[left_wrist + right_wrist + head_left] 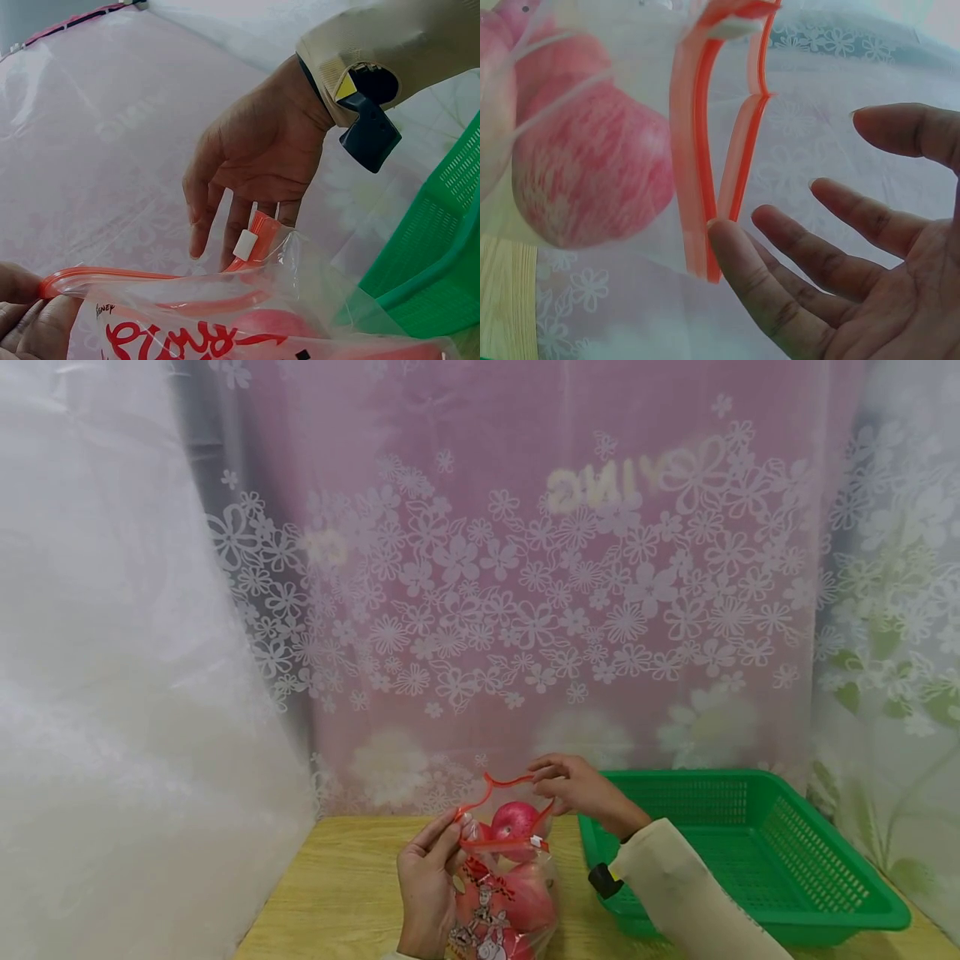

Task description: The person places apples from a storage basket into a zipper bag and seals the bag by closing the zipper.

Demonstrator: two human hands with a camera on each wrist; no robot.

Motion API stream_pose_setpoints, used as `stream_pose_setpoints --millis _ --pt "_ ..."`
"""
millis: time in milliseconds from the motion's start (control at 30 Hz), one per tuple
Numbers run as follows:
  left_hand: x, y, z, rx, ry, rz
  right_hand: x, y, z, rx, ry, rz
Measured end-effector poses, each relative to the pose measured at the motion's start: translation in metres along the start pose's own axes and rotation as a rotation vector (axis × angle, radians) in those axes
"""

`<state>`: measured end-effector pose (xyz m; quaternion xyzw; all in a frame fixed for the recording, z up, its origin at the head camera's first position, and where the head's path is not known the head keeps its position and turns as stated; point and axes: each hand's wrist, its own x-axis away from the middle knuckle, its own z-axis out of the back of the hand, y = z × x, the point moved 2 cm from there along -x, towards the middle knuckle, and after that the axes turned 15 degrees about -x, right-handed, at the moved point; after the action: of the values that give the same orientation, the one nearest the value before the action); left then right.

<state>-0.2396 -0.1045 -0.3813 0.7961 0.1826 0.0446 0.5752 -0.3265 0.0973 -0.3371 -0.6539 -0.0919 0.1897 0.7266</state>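
A clear zip bag (489,893) with a red-orange zip edge and printed figures stands on the table, its mouth spread apart. Several red apples (532,893) fill it, one sitting high near the opening. At the left corner of the mouth, my left hand (429,872) pinches the zip edge between thumb and fingers. Across the opening is my right hand (577,789), fingers spread and palm toward the bag. In the right wrist view, one fingertip (731,244) overlaps the zip edge (705,150). A white slider (245,245) sits on the zip near the right end.
A green plastic basket (885,902) with perforated sides stands to the right, partly behind the right sleeve (690,885). The wood-patterned table (345,877) extends left of the bag. Flower-printed translucent curtains (525,610) hang behind and on both sides.
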Motion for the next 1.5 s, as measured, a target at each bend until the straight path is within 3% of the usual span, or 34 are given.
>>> stream_pose_setpoints --millis 267,500,967,1267,1500 --pt "0.0 0.0 0.001 0.001 -0.004 0.006 -0.002 0.001 0.005 0.033 0.074 0.001" --pt "-0.001 -0.001 0.002 -0.018 0.013 0.007 0.001 0.003 0.005 0.1 0.084 0.008" --pt "-0.001 -0.001 0.002 0.001 0.0 -0.001 0.03 0.012 -0.002 0.091 -0.045 0.035" --pt "0.0 0.002 0.0 -0.009 0.01 -0.009 0.043 0.018 -0.011 0.085 -0.036 0.068" --pt "0.003 0.002 0.001 -0.012 -0.001 -0.016 0.049 0.028 -0.021 0.073 -0.093 0.053"
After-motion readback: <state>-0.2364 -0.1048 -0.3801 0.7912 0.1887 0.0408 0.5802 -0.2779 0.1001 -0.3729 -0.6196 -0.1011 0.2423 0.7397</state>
